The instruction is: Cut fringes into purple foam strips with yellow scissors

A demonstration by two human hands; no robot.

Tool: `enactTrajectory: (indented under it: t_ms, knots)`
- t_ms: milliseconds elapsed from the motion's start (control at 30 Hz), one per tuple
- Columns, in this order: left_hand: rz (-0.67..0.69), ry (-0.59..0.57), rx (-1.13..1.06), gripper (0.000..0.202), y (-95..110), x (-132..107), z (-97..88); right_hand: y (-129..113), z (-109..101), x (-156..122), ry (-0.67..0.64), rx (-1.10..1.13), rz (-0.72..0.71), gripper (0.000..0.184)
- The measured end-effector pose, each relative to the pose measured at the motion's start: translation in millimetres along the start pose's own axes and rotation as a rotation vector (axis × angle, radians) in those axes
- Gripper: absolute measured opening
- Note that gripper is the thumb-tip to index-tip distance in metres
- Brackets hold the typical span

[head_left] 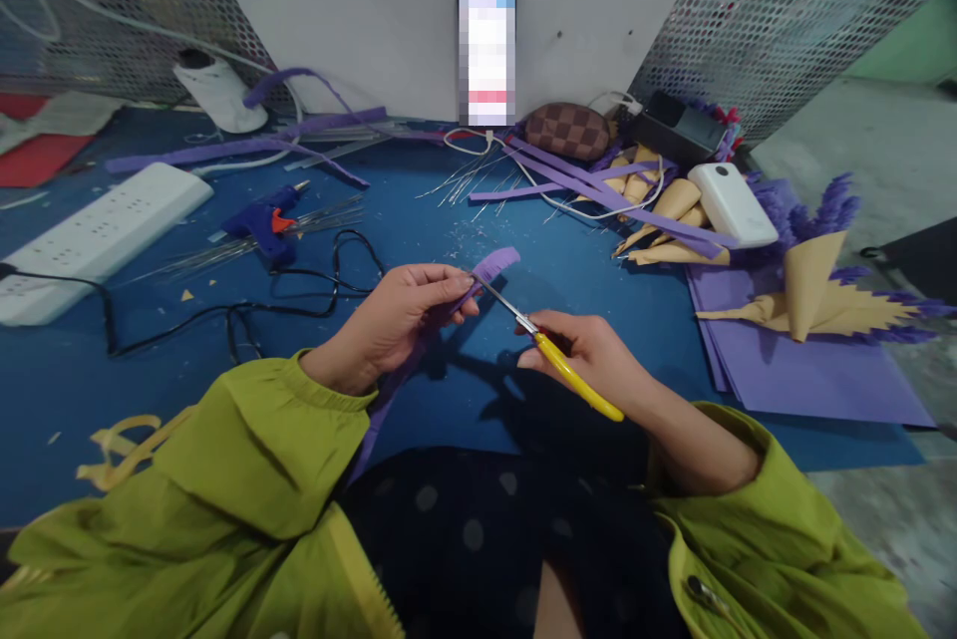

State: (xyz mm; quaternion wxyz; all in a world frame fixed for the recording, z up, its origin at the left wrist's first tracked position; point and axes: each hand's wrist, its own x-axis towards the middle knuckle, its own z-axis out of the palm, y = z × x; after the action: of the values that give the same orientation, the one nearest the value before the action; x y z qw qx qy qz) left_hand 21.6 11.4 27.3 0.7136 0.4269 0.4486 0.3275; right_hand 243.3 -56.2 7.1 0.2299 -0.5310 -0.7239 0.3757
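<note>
My left hand [400,315] pinches a long purple foam strip [489,268] whose far end is cut into a fringe; the rest of the strip trails down toward my lap. My right hand [590,355] is closed round the yellow handles of a pair of scissors [557,360]. The scissor blades point up and left and meet the strip just below its fringed end. Both hands hover above the blue table [419,220], in front of my body.
A blue glue gun [261,218] with a black cord, thin wires and a white power strip [97,230] lie left. A phone [486,54] leans on the back wall. Purple strips, tan paper cones [811,285], purple sheets [814,370] and a white power bank [733,203] are right.
</note>
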Motion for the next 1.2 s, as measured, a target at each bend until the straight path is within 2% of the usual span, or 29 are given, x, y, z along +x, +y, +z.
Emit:
enactTrajectory:
  t_ms: [267,600,1200]
  knots:
    - [0.123,0.047,0.122,0.016,-1.6,-2.3,0.2,-4.0,-0.8,0.5,0.025,-0.095,0.009,0.037]
    - [0.169,0.075,0.080,0.015,-1.2,-3.9,4.6,-4.7,1.2,-1.6,0.127,-0.259,-0.046,0.053]
    - [0.199,0.113,0.163,0.017,-3.0,-2.7,3.9,-6.0,0.7,-1.6,0.098,-0.205,-0.041,0.044]
